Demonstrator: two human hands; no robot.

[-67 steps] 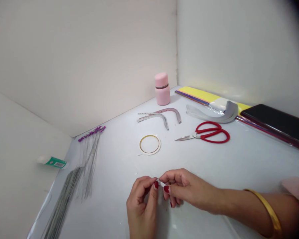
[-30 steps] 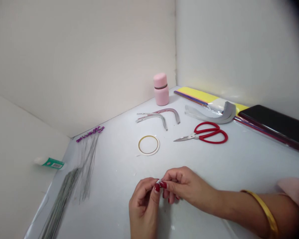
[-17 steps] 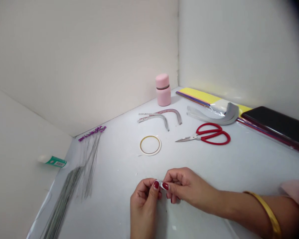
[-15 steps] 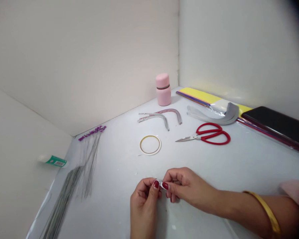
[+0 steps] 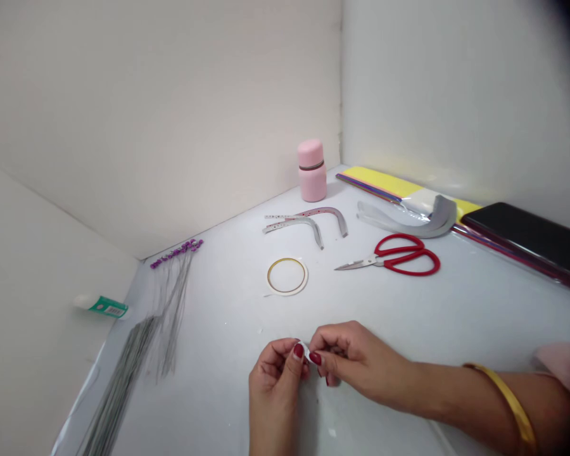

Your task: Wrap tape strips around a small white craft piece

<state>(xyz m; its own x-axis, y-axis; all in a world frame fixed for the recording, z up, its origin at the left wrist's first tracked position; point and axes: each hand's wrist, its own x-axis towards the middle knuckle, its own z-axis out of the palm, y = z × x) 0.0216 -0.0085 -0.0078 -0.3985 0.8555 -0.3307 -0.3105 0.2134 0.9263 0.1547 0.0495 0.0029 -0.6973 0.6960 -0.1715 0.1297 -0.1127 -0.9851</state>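
Observation:
Low in the middle of the head view, my left hand (image 5: 279,380) pinches a small white strip (image 5: 306,350) that looks like paper between thumb and forefinger. My right hand (image 5: 349,354) pinches the strip's other side, its fingertips close to the left ones. Most of the strip is hidden by the fingers. Beyond my hands lies a thin roll of white tape (image 5: 306,278) with its loose end sticking out to the left. Red-handled scissors (image 5: 384,258) rest to the right of the roll, blades pointing left.
Bundled thin wires (image 5: 123,380) lie at left, near purple-tipped stems (image 5: 175,253) and a green-and-white tube (image 5: 105,306). Curved paper strips (image 5: 308,218), a pink bottle (image 5: 312,171), a grey-white strip bundle (image 5: 408,221), yellow-topped sheets (image 5: 384,180) and a black phone-like slab (image 5: 527,237) sit farther back.
My fingers have shifted slightly around the white strip, turning it, and both hands keep their pinch. The view swayed a little; the things on the table stayed where they were.

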